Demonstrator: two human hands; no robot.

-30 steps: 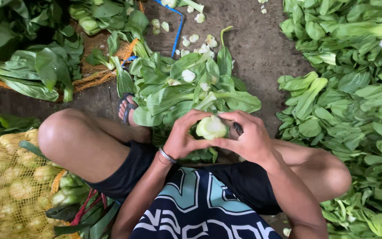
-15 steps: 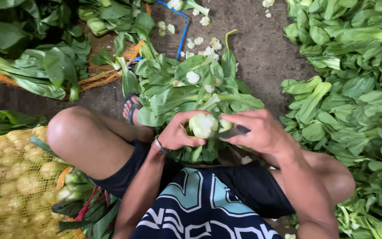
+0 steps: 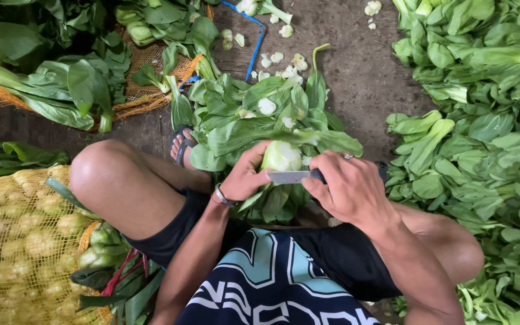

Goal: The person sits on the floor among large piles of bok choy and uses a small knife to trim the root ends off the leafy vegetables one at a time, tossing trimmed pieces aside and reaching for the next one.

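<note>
A leafy green is held and cut at the centre of the frame.

The pale base of the green (image 3: 281,156) is gripped by the closed fingers of the left hand (image 3: 247,174), and a knife (image 3: 290,177) is clasped in the right hand (image 3: 349,188), its blade laid against the base. A heap of greens (image 3: 482,138) is seen at the right, cut stubs (image 3: 272,57) at the upper centre, and a yellow net sack (image 3: 13,241) at the lower left.

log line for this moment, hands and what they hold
left hand: holds bok choy | right hand: holds knife | blade at cut base | trimmed pieces on ground
</note>
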